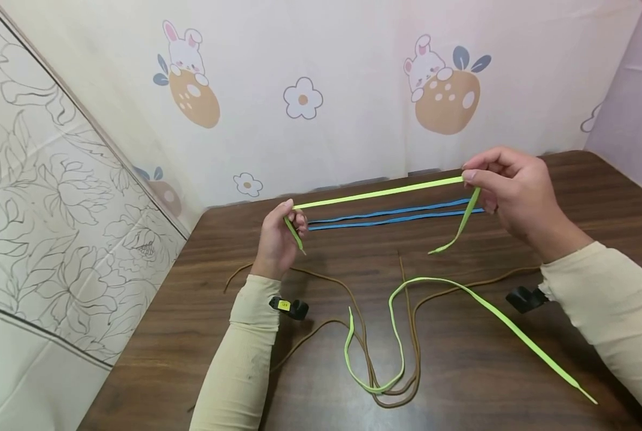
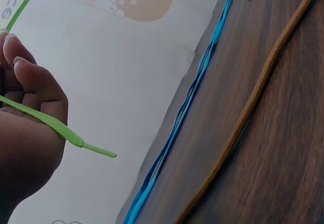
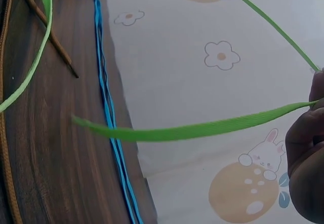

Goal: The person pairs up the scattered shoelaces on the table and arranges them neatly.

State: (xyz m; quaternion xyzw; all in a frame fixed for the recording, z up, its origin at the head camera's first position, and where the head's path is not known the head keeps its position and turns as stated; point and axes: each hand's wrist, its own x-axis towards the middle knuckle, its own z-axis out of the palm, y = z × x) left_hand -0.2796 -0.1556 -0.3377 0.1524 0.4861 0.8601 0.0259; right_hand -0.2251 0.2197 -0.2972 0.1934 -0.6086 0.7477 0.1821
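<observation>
A neon green flat shoelace (image 1: 377,193) is stretched taut above the table between both hands. My left hand (image 1: 279,239) pinches it near one end, and a short tail with its tip (image 2: 99,150) hangs below the fingers. On the other side my right hand (image 1: 515,191) pinches it between thumb and fingers, with a longer tail (image 3: 187,131) dangling. Behind the stretched lace, two blue lace strands (image 1: 391,214) lie side by side along the back of the table. The right fingers are partly cut off in the right wrist view.
A second green shoelace (image 1: 493,305) lies curved on the brown wooden table (image 1: 461,383), crossing brown round laces (image 1: 415,335) near the front. A patterned curtain (image 1: 342,137) stands behind the table's back edge. Black wrist cameras (image 1: 524,299) sit on both sleeves.
</observation>
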